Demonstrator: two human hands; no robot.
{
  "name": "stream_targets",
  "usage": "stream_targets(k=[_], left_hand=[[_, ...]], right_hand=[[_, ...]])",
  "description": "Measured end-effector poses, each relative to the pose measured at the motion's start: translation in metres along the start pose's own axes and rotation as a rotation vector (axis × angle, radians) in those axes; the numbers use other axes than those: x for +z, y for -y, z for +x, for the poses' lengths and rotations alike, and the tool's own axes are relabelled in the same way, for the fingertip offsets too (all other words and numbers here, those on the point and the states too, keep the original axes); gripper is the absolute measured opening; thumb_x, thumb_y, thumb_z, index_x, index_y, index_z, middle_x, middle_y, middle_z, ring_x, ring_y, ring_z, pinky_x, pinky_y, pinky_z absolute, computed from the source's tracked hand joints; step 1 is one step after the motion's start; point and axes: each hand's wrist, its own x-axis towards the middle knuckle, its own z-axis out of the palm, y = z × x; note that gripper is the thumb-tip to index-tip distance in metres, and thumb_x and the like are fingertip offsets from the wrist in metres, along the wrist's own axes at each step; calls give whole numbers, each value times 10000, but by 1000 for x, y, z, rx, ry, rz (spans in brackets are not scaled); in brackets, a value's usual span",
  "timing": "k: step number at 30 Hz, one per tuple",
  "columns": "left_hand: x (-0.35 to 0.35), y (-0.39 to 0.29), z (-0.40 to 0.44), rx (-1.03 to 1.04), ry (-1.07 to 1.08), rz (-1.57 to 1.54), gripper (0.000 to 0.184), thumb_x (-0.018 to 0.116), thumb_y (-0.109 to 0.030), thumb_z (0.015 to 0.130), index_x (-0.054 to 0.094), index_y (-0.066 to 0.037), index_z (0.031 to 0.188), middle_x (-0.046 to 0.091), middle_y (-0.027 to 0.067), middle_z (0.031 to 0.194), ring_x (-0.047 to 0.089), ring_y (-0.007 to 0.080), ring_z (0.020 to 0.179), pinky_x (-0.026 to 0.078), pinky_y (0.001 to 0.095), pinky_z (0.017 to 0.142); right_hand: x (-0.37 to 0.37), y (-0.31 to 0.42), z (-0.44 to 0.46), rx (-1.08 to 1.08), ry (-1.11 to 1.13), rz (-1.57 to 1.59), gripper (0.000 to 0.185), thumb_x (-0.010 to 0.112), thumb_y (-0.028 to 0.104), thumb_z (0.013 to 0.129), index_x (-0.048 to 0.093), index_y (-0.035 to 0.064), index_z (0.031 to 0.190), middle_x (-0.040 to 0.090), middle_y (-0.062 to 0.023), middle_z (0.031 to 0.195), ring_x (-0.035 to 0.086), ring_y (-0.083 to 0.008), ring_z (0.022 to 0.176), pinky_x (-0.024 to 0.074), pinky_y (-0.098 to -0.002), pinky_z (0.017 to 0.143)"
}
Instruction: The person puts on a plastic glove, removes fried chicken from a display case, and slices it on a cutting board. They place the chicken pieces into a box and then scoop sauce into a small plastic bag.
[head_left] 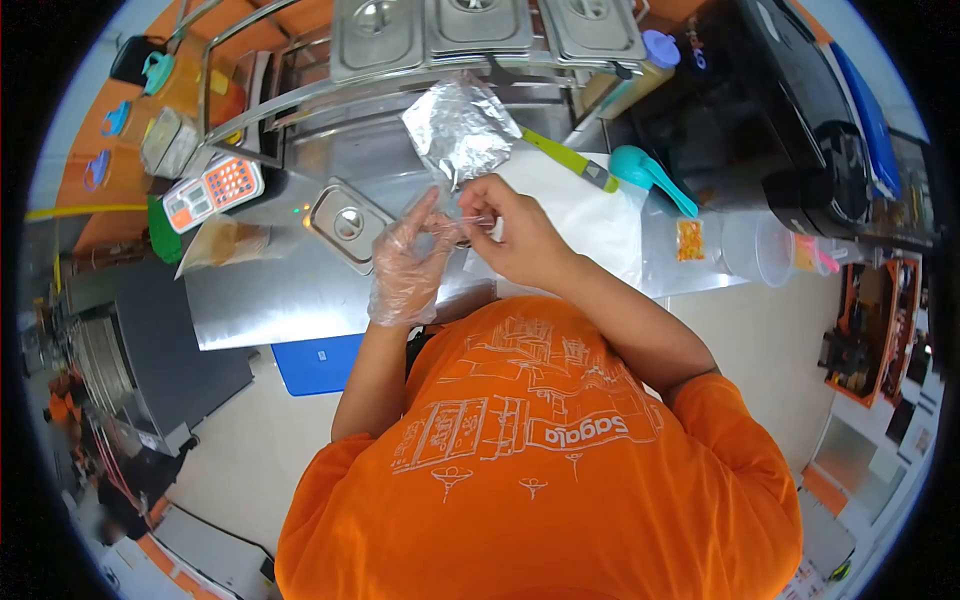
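Observation:
My left hand wears a clear plastic glove. Its index finger points away from me, and the fingers look apart with nothing held. Just to its right, my bare right hand pinches thin clear plastic, which looks like a disposable glove. Both hands are over the front of the steel table. A crumpled sheet of aluminium foil lies just beyond them. Left of my gloved hand is a steel lid with a round recessed handle. Part of what lies beneath my hands is hidden.
White paper lies at right, with a green-handled knife and a turquoise scoop. Farther right are an orange-yellow packet and a clear plastic container. An orange-and-white calculator sits left. Lidded steel pans stand on the rack behind.

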Motion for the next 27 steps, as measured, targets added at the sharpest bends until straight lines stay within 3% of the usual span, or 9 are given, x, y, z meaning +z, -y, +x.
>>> stream_targets(k=[5, 7, 11, 14, 16, 19, 23, 27], left_hand=[[0, 5, -3, 8, 28, 94, 531, 748, 76, 868, 624, -22, 1375, 696, 61, 888, 661, 134, 867, 543, 308, 868], [0, 4, -4, -71, 42, 103, 539, 740, 91, 876, 603, -17, 1386, 692, 43, 973, 642, 127, 932, 523, 300, 936], [-3, 4, -2, -152, 86, 110, 534, 733, 98, 877, 603, -15, 1383, 694, 42, 982, 644, 126, 939, 523, 291, 926], [-13, 30, -2, -271, 66, 90, 532, 724, 90, 888, 593, -10, 1394, 694, 45, 982, 647, 120, 911, 529, 279, 895], [-23, 50, -1, -546, 84, -67, 505, 725, 56, 904, 604, -12, 1389, 718, 53, 966, 656, 110, 870, 539, 265, 844], [-26, 71, -3, -561, 33, 55, 483, 731, 18, 911, 614, 26, 1379, 744, 55, 909, 657, 97, 799, 540, 251, 777], [-32, 54, 11, -451, 39, 367, 477, 735, -106, 937, 623, -21, 1392, 782, 115, 971, 691, 123, 799, 551, 265, 783], [-39, 46, 17, -321, 14, 435, 487, 744, -130, 923, 630, -43, 1388, 778, 132, 941, 715, 172, 796, 565, 292, 798]], right_hand=[[4, -2, -3, 14, 20, 46, 365, 682, -3, 858, 501, 48, 1171, 661, -139, 896, 691, -315, 807, 552, -385, 696], [6, -7, -5, 5, 19, 33, 362, 687, -1, 859, 499, 48, 1164, 659, -141, 893, 690, -323, 808, 551, -392, 701], [10, -19, -7, 61, 49, 24, 405, 720, 3, 848, 504, 55, 1187, 658, -134, 876, 688, -317, 802, 547, -399, 710], [6, -29, -4, -37, -108, -31, 465, 744, -4, 837, 512, 61, 1234, 664, -120, 853, 687, -290, 791, 544, -396, 717], [-8, -38, -1, 5, -133, -49, 490, 748, -11, 834, 515, 69, 1257, 666, -110, 844, 686, -276, 786, 542, -389, 719], [-36, -39, 6, 107, -205, -90, 504, 730, -35, 847, 532, 91, 1294, 686, -89, 823, 687, -250, 772, 532, -360, 712], [-72, -39, 13, 119, -277, -218, 542, 735, -2, 857, 532, 99, 1350, 713, -100, 826, 688, -264, 761, 531, -361, 735], [-88, -45, 8, 167, -300, -256, 525, 735, 20, 863, 560, 97, 1352, 723, -99, 816, 696, -273, 776, 531, -368, 755]])
